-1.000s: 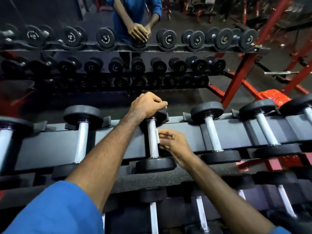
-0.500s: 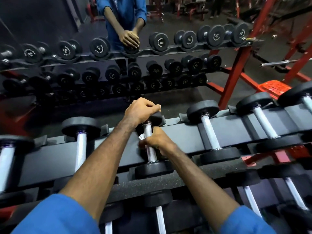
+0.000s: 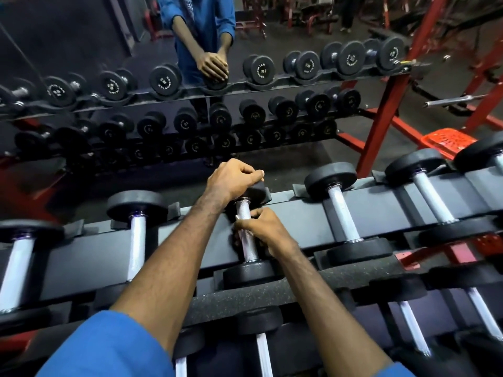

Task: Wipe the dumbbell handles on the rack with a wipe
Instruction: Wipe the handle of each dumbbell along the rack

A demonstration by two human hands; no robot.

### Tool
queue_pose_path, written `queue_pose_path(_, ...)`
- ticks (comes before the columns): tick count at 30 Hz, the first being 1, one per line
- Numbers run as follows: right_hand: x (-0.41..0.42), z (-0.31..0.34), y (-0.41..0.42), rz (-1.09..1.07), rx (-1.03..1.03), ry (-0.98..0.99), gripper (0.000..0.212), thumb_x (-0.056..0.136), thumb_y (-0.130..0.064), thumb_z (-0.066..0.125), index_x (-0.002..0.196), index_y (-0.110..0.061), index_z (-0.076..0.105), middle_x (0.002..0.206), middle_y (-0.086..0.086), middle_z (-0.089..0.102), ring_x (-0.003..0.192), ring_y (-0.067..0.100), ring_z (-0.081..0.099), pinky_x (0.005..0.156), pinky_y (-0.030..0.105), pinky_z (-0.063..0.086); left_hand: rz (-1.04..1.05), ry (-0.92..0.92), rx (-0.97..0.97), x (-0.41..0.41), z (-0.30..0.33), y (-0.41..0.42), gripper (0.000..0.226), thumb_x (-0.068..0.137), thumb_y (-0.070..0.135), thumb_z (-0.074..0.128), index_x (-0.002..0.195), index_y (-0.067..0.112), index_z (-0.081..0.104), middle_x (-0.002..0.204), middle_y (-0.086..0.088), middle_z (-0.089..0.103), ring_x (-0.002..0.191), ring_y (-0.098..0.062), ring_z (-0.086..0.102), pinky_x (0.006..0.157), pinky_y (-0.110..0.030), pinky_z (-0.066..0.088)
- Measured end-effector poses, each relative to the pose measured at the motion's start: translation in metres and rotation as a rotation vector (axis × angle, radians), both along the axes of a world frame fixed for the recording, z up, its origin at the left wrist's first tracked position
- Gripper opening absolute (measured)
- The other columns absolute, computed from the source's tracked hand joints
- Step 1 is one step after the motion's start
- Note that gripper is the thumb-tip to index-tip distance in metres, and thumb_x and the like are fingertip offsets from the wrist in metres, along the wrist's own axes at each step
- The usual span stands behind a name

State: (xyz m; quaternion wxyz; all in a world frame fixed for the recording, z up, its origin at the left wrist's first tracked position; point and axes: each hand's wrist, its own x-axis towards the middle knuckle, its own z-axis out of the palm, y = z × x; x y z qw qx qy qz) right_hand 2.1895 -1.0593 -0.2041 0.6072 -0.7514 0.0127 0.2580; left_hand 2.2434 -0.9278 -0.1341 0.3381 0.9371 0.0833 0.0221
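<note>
Left hand, centre of frame, is closed over the far head of the middle dumbbell, prob. steadying it. Right hand sits just below it, fingers curled round the upper part of that dumbbell's handle. Wipe itself can't be made out; a pale sliver shows at the fingers, but can't tell if that's cloth or bare metal. Lower stretch of the handle is exposed down to the near head.

Step in hand, as I read it: wiping this one handle, w/ the grip up near the far end. Next move prob. calls for sliding the right hand down the bar toward the near head, maybe a twist to reach the underside, while the left hand keeps the weight from rolling in its cradle.

Outward: the rack runs across the middle of frame. One dumbbell waits left of centre, another right of centre, more toward both edges and on the tier below. Can't judge which are done. Upper part of frame: a mirror shows a second rack.
</note>
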Motion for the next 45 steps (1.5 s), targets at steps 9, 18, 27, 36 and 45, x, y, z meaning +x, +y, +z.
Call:
queue_pose_path(9, -0.004, 0.006, -0.016, 0.159, -0.192, -0.011, 0.040, 0.068, -0.034, 0.085, 0.087, -0.001, 0.075, 0.080, 0.020, 0.075, 0.063, 0.022, 0.059, 0.047, 0.026, 0.037, 0.016, -0.007, -0.004, -0.002, 0.000, 0.001, 0.029, 0.087, 0.069, 0.068, 0.089, 0.044, 0.082, 0.078, 0.010, 0.075, 0.088, -0.016, 0.070, 0.082, -0.034, 0.056)
queue_pose_path(18, 0.001, 0.011, -0.010, 0.153, -0.229, -0.067, 0.033, 0.062, -0.037, 0.084, 0.077, -0.010, 0.072, 0.073, 0.011, 0.074, 0.055, 0.019, 0.061, 0.053, 0.032, 0.046, 0.015, -0.004, -0.018, -0.002, 0.000, 0.002, 0.028, 0.086, 0.070, 0.067, 0.086, 0.046, 0.081, 0.078, 0.012, 0.075, 0.090, -0.016, 0.071, 0.083, -0.036, 0.057)
queue_pose_path(27, 0.017, 0.020, -0.001, 0.095, -0.231, -0.074, 0.036, 0.050, -0.040, 0.084, 0.068, -0.014, 0.065, 0.069, 0.010, 0.072, 0.058, 0.032, 0.065, 0.054, 0.043, 0.051, 0.023, -0.020, -0.027, -0.003, 0.000, 0.001, 0.029, 0.087, 0.068, 0.071, 0.085, 0.042, 0.082, 0.072, 0.012, 0.074, 0.085, -0.016, 0.071, 0.077, -0.034, 0.056)
queue_pose_path(36, -0.007, 0.006, -0.015, 0.170, -0.218, -0.028, 0.027, 0.061, -0.035, 0.084, 0.072, -0.015, 0.070, 0.070, 0.008, 0.072, 0.056, 0.019, 0.055, 0.049, 0.028, 0.037, 0.028, -0.024, -0.008, -0.002, -0.002, 0.000, 0.030, 0.087, 0.067, 0.071, 0.085, 0.040, 0.082, 0.071, 0.011, 0.071, 0.085, -0.017, 0.069, 0.074, -0.033, 0.050)
queue_pose_path(45, -0.015, 0.004, -0.015, 0.181, -0.270, -0.057, 0.043, 0.060, -0.045, 0.082, 0.076, -0.008, 0.068, 0.073, 0.006, 0.075, 0.063, 0.028, 0.069, 0.059, 0.038, 0.053, 0.031, -0.030, -0.018, -0.002, -0.003, 0.002, 0.030, 0.085, 0.070, 0.069, 0.083, 0.043, 0.081, 0.075, 0.010, 0.073, 0.087, -0.017, 0.069, 0.078, -0.033, 0.052)
